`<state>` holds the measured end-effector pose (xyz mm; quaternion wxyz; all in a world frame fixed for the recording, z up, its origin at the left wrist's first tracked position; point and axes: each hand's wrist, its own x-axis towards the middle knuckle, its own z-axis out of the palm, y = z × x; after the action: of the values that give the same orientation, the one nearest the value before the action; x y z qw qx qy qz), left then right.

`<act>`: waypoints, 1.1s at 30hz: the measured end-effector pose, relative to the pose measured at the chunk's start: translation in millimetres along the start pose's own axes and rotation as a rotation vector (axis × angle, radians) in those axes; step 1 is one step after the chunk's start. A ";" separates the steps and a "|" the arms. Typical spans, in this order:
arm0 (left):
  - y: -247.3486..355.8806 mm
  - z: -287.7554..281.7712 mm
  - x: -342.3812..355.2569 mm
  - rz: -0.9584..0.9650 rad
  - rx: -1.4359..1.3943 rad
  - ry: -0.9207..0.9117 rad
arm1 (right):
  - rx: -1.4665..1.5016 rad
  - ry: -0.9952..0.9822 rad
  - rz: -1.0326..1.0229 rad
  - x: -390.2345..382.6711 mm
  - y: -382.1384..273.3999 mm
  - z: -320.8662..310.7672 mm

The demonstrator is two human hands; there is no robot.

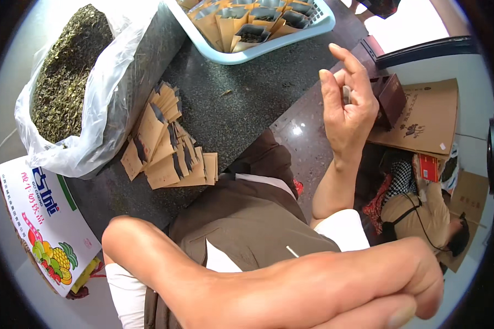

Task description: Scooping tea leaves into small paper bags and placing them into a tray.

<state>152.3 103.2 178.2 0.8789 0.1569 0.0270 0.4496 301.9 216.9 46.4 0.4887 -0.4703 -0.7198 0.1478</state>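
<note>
Large and close, my left hand (335,285) reaches across the bottom of the view. Its fingers are bent over and its thumb lies against them; I see nothing in them. My right hand (350,107) is raised over the floor beyond the counter's edge, index finger and thumb apart and the other fingers curled, with nothing visible held. Nearest to it on the counter is a light blue basket (228,56) of upright brown paper pouches (233,24), some with dark dried leaves inside. A loose pile of flat brown pouches (162,156) lies left of my lap.
A clear plastic bag (107,104) full of dried green leaves (66,82) stands on the dark speckled counter (219,118). Below it is a white printed carton (49,225). At right are a cardboard box (431,115), a dark red box (388,101) and another person (417,219).
</note>
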 end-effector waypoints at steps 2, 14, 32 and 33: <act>8.2 -5.7 2.3 -0.079 -0.021 0.000 | 0.008 -0.006 0.068 0.4 -1.9 4.9; 18.0 -2.9 26.9 -0.170 0.439 -0.216 | -0.049 0.071 0.031 -3.0 -6.9 -2.0; 70.1 -35.6 -54.8 0.111 1.286 -0.754 | -0.011 0.030 -0.054 5.8 -20.4 18.8; 71.9 -34.1 -68.0 0.058 1.272 -0.622 | -0.052 0.028 -0.072 7.4 -28.9 19.4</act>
<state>49.3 96.7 161.1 0.5714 0.7617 0.0280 0.3041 269.5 212.9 60.7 0.4912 -0.4588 -0.7330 0.1047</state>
